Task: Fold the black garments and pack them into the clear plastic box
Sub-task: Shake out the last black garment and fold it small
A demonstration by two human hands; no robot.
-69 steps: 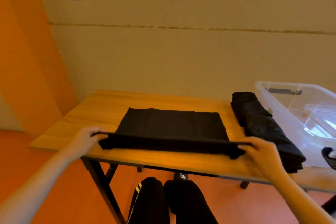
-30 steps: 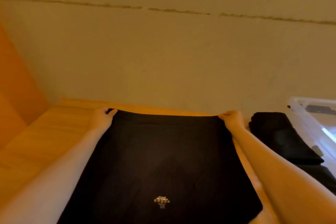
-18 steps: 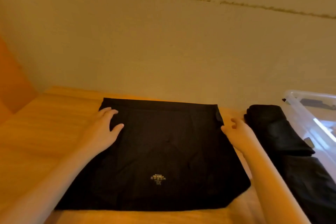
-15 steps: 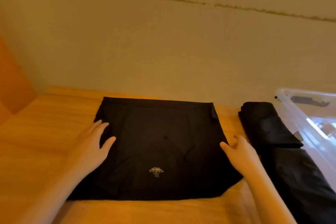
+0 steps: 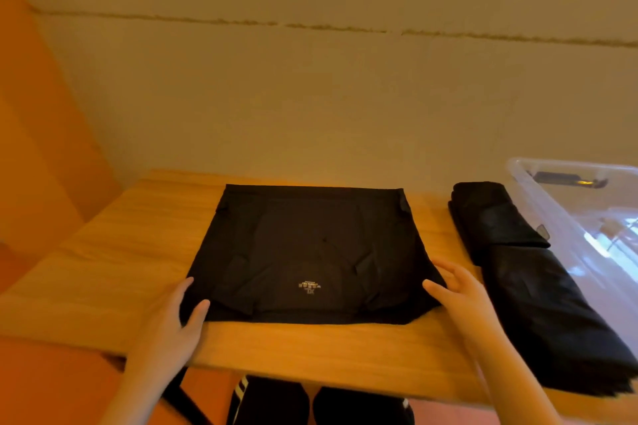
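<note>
Black garment (image 5: 310, 248), folded into a flat rectangle with a small pale print near its lower edge, lies in the middle of the frame on the wooden tabletop (image 5: 103, 262). The left hand (image 5: 172, 324) sits at the garment's lower left corner, fingers straight and thumb laid on the cloth, gripping nothing. The right hand (image 5: 459, 290) is at the lower right corner, fingers extended and relaxed, touching the cloth's edge or just beside it; which, I cannot tell. At the right of the frame a second black garment (image 5: 524, 269), folded into a long narrow bundle, rests on the tabletop beside the clear plastic box (image 5: 566, 169), whose near wall runs just beside it. Nothing black can be made out inside the box.

Folding appears to be the step in hand, with packing not yet begun. A sensible next move would be either another fold, side to side, to make the garment narrow enough for the box, or sliding both hands under it to carry it rightward, keeping the layers from slipping apart.
</note>
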